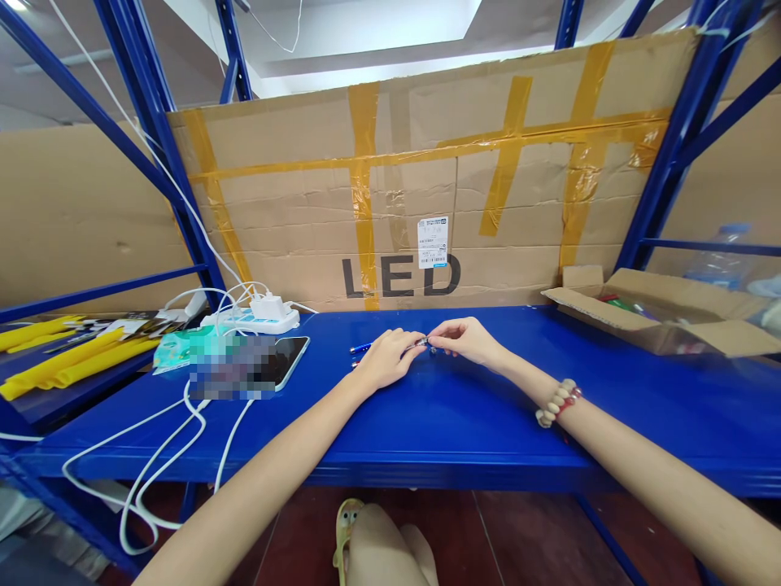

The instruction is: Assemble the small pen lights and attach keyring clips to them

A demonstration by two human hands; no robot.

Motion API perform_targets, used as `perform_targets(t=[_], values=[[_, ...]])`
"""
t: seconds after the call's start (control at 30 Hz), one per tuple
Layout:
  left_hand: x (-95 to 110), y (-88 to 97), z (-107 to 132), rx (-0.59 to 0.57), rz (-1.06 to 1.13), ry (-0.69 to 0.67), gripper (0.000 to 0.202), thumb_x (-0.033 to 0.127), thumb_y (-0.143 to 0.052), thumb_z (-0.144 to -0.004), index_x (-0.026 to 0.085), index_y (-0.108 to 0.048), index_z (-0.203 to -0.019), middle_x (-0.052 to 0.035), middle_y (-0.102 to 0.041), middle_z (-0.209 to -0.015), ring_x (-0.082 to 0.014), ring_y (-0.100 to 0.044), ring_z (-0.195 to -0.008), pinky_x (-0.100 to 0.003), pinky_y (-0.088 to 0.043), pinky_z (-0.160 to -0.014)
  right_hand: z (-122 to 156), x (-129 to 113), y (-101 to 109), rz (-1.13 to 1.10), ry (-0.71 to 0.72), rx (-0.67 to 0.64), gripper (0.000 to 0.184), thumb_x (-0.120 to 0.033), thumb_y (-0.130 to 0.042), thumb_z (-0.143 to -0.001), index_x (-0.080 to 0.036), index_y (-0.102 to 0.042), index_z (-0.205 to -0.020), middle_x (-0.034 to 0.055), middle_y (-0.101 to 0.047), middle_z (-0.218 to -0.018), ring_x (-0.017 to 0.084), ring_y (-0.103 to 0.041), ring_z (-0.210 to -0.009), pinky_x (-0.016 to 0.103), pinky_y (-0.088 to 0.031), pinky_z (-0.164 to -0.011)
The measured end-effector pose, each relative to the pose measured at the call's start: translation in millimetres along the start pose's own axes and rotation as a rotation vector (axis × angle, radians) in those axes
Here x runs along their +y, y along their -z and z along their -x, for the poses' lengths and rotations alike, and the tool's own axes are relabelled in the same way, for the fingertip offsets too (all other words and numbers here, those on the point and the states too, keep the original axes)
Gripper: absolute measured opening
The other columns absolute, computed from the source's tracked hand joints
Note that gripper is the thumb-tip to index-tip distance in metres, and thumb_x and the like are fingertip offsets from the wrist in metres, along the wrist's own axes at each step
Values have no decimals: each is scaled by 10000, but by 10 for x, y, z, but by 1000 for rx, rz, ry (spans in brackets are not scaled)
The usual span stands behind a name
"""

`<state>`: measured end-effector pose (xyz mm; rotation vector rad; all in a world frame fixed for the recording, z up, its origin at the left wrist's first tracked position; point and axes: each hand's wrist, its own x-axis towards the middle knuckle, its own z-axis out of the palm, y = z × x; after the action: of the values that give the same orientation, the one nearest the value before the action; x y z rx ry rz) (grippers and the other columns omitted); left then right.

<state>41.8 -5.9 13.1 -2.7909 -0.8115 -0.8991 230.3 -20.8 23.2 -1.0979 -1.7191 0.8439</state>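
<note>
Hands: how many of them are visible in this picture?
2: the left hand and the right hand, their fingers close together at a small shiny piece over the blue shelf. No others show.

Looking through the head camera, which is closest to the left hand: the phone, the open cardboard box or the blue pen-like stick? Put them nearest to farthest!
From the left hand:
1. Blue pen-like stick: right beside it, on its left.
2. Phone: farther left.
3. Open cardboard box: far over on the right.
</note>
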Motion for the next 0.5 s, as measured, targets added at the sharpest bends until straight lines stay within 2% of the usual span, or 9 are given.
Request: perform_targets(t=[0.5], values=[[0,1,0,19,-1,-7,268,303,-366,-919,176,-567,-1040,-41,-649,-889,-169,-547,-797,-308,-411,-763,3,0,10,14,16,-11,378,-460,-705,-582,-120,-683,-745,23,-609,-588,76,-470,-490,219,-371,-457]])
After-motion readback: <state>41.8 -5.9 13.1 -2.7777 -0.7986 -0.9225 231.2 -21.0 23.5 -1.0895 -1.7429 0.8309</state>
